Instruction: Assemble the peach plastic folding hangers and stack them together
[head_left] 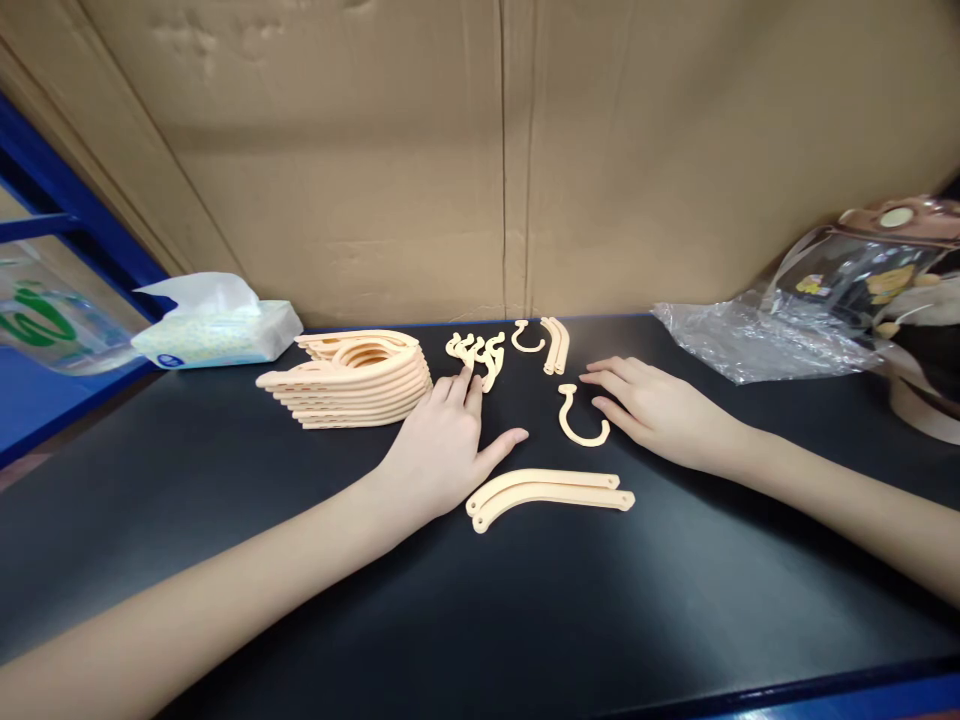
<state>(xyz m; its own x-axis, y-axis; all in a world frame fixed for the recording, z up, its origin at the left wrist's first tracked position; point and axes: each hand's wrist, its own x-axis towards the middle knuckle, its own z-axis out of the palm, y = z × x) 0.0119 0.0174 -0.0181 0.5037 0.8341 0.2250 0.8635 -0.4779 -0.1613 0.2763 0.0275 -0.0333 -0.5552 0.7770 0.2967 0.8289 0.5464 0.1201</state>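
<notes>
2 bare hands, over a black, smooth-topped table (675, 620). Left hand (450, 440): fingers extended and open, thumb spread well apart, fingertips at the near edge of 1 cluster of small cream plastic hooks (491, 370); contact cannot be told for certain. Right hand (649, 405): fingers open and slightly curved, just beside 1 single cream plastic hook (570, 428) lying flat between the hands.

1 pair of slim, curved cream plastic arms (555, 492), side by side, nearer the wearer. 1 shorter-looking cream pair of bars (551, 345) and 1 cream rear hook (529, 349), behind. 1 stack of cream plastic hanger pieces (352, 385), left of the cluster. 1 pale tissue pack (225, 335), far left. 1 crumpled clear plastic bag (750, 340), far right.
</notes>
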